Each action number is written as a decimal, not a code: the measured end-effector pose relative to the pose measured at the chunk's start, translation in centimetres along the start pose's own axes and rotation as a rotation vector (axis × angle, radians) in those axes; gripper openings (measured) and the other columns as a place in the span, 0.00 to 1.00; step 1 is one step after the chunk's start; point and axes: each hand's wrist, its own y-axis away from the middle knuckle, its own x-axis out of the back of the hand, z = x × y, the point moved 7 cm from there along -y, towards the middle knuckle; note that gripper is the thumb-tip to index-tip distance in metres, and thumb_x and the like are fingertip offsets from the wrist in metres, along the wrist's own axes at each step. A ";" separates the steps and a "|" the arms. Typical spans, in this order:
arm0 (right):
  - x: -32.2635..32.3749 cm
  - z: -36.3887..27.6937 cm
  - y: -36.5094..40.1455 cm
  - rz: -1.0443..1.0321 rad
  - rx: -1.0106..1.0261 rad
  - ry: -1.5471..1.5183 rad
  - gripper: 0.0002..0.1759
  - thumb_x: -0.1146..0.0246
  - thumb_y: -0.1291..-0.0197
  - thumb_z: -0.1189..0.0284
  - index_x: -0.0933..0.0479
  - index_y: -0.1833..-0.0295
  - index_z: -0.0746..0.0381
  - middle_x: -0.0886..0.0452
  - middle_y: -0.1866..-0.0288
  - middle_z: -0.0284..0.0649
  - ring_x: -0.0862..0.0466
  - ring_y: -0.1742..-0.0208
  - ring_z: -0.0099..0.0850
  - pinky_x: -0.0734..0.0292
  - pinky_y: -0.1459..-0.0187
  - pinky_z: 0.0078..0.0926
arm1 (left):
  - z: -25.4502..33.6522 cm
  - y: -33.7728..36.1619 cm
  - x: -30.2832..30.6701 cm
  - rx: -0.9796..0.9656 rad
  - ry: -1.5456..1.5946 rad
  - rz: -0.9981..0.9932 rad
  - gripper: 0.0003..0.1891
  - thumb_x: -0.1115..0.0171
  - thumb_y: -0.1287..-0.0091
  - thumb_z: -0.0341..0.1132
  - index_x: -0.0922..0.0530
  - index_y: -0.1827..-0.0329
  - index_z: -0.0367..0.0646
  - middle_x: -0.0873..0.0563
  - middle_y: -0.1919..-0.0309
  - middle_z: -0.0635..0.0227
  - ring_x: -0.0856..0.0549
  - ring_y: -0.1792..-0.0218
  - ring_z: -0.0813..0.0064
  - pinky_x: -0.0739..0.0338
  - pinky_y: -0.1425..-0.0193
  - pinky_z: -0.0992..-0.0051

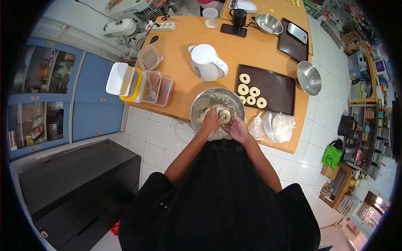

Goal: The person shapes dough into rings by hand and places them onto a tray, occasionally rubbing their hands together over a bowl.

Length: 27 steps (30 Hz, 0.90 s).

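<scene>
Dough ring (225,116): pale cream, plump, roughly round, with a small dark hole near its middle; surface looked smooth, without browning. It sat between the two hands, above the mouth of a large metal bowl (239,102) at the table's near edge. Left hand (212,120) was partly curled, fingertips against the ring's left side; whether it truly gripped could not be told. Right hand (238,129) was loosely open, palm turned up, fingers reaching under the ring's lower edge, pale residue on the skin. Bowl's inner wall was smeared greyish white; a pale mass (204,114) showed beside the left hand, mostly covered by it, and the rest of the bowl's contents was hard to make out. Right of the bowl, a dark baking tray (276,90) carried six similar rings grouped toward its left side, the lowest left one partly hidden by the bowl rim. Clear plastic bags (280,127) lay crumpled below the tray, contents indistinct. Beyond the bowl stood a white jug (205,62), and farther left, stacked plastic tubs (151,87), their contents blurred. At the far table edge, another person's clothing (210,4) was cut off by the frame.
</scene>
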 end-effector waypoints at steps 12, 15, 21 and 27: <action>0.4 0.2 -0.2 0.085 -0.011 0.323 0.25 0.56 0.28 0.48 0.33 0.37 0.52 0.25 0.44 0.34 0.26 0.45 0.29 0.35 0.39 0.35 | -0.6 0.1 -1.2 0.016 -0.287 -0.015 0.26 0.33 0.45 0.33 0.27 0.43 0.34 0.25 0.45 0.42 0.25 0.43 0.46 0.28 0.39 0.58; 0.5 0.5 -0.3 0.082 0.025 0.263 0.25 0.57 0.28 0.49 0.32 0.37 0.52 0.24 0.45 0.34 0.25 0.44 0.29 0.34 0.38 0.35 | -0.7 0.2 -1.6 -0.009 -0.295 0.031 0.27 0.33 0.46 0.34 0.27 0.43 0.34 0.25 0.45 0.43 0.24 0.44 0.46 0.28 0.39 0.58; 0.5 0.4 0.0 0.054 0.039 0.258 0.25 0.58 0.27 0.49 0.31 0.39 0.54 0.23 0.46 0.33 0.24 0.45 0.29 0.31 0.40 0.33 | 0.5 0.6 -1.5 -0.105 -0.328 0.021 0.26 0.31 0.48 0.32 0.26 0.46 0.34 0.22 0.49 0.44 0.21 0.48 0.47 0.25 0.44 0.58; 0.9 0.1 -0.4 0.099 0.018 0.299 0.28 0.60 0.28 0.46 0.29 0.42 0.56 0.21 0.49 0.35 0.22 0.49 0.29 0.29 0.44 0.32 | 0.2 0.3 -1.5 -0.062 -0.336 -0.010 0.24 0.33 0.49 0.30 0.26 0.47 0.34 0.20 0.51 0.46 0.19 0.53 0.47 0.24 0.48 0.57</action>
